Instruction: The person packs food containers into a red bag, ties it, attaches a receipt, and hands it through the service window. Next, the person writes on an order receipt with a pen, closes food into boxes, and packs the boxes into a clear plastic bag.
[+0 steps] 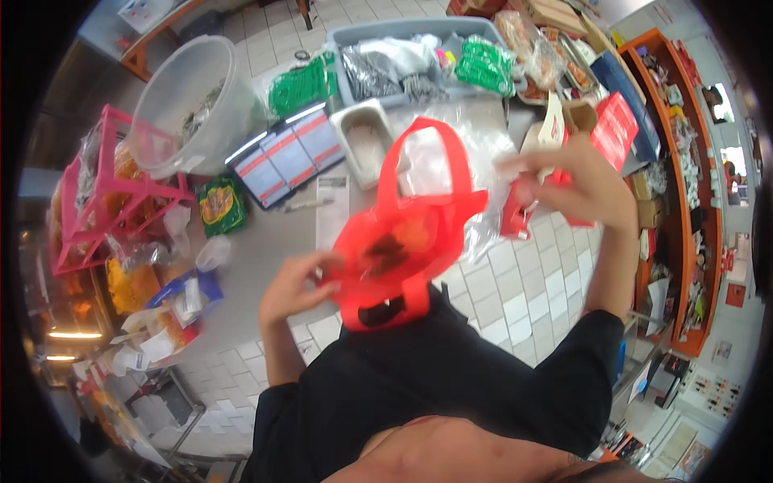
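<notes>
A red tote bag (403,266) with loop handles stands in front of my body at the edge of the grey worktop (266,290). Its mouth gapes upward, and something dark and orange-brown shows inside, too blurred to name. My left hand (296,288) grips the bag's left rim between thumb and fingers. Off to the right, my right hand (584,183) is raised, blurred by motion, its fingers apart and nothing visible in them. It is nearest to some red cardboard packaging (515,213) and clear plastic bags (483,149).
Behind the bag are a metal container (362,141), a tablet (286,157) and a grey-blue tub (334,40) of bagged goods. A clear bucket (149,105), pink basket (101,181) and green packet (221,206) stand left. Orange shelving (684,342) lines the right.
</notes>
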A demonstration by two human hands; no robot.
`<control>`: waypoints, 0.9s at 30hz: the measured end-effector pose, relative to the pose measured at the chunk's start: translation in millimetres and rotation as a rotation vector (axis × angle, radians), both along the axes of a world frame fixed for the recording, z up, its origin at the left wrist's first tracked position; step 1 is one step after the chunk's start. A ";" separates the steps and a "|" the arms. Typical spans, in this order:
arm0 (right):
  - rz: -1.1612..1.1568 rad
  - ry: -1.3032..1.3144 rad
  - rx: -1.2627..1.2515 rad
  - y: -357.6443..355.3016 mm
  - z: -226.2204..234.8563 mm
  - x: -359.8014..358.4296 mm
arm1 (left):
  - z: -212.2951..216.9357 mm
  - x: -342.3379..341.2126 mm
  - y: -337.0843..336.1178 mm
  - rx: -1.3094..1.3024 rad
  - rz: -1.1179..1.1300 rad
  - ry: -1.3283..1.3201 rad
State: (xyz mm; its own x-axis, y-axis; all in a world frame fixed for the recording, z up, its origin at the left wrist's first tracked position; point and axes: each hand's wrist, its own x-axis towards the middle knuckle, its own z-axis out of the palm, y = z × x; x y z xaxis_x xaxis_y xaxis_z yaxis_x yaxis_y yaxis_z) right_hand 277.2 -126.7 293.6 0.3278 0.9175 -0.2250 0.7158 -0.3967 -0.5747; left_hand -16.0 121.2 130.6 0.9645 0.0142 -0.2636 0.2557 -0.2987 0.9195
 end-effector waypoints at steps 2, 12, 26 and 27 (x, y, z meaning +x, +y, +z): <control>-0.173 -0.039 0.428 59.2 -34.2 36.0 | -9.5 -1.7 16.5 -0.164 -0.009 -0.059; -0.277 -0.267 -0.026 304.2 -319.3 152.1 | 8.0 142.9 32.7 0.101 0.322 -0.195; -0.503 1.195 0.630 165.3 -197.1 167.8 | -47.1 284.7 26.8 0.328 0.514 -0.451; -0.509 1.329 0.700 156.0 -196.7 166.3 | -46.3 292.2 23.7 0.321 0.510 -0.456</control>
State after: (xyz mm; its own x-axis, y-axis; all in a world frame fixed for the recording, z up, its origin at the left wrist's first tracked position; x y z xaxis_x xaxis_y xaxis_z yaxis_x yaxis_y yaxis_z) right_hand 443.4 29.2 96.9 0.5428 0.8187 -0.1873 -0.5441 0.1729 -0.8210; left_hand 276.2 144.9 84.3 0.8302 0.4972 0.2521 0.0496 -0.5163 0.8550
